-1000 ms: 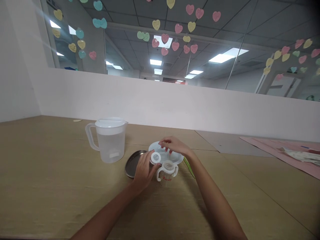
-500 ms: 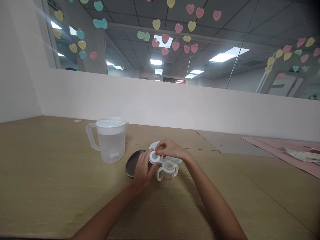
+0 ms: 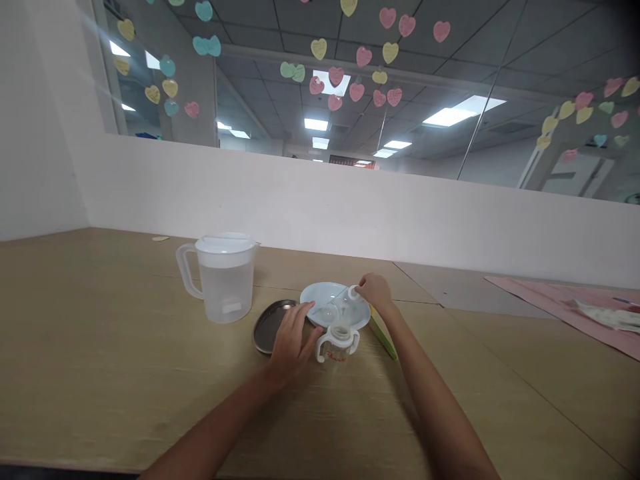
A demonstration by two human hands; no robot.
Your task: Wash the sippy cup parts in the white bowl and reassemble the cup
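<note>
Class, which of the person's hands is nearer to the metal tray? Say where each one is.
Left. The left hand overlaps the right edge of the metal tray in view; the right hand is farther away, at the white dish's right side, holding a small white piece.

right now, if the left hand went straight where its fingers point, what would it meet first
Probably the bowl: the left hand points across its left edge, though it may pass above the rim; depth is unclear.
</note>
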